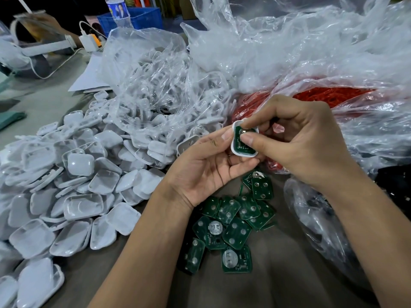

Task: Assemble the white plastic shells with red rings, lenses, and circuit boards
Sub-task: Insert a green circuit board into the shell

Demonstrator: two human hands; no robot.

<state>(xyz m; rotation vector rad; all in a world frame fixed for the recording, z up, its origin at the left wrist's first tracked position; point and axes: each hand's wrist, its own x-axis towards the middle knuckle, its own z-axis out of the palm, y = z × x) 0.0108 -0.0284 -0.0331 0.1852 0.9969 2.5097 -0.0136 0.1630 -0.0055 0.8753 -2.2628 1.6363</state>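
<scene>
My left hand [200,167] holds a white plastic shell [234,147] from below, with its thumb on the shell's left rim. A green circuit board [241,144] lies inside that shell. My right hand [295,141] comes from the right, and its thumb and forefinger pinch the board and the shell's top edge. Below my hands lies a heap of loose green circuit boards [231,230] on the table. Several white shells [73,196] are piled at the left. Red rings [333,96] fill a clear bag behind my right hand. No lens is plainly visible.
A clear bag of white shells [160,90] stands behind the pile. Crumpled clear plastic [300,45] covers the back right. Another bag [322,230] with dark parts lies at the right. A blue crate [142,16], a bottle [116,10], a white charger [89,41] and another person's arm [55,25] are at the far left.
</scene>
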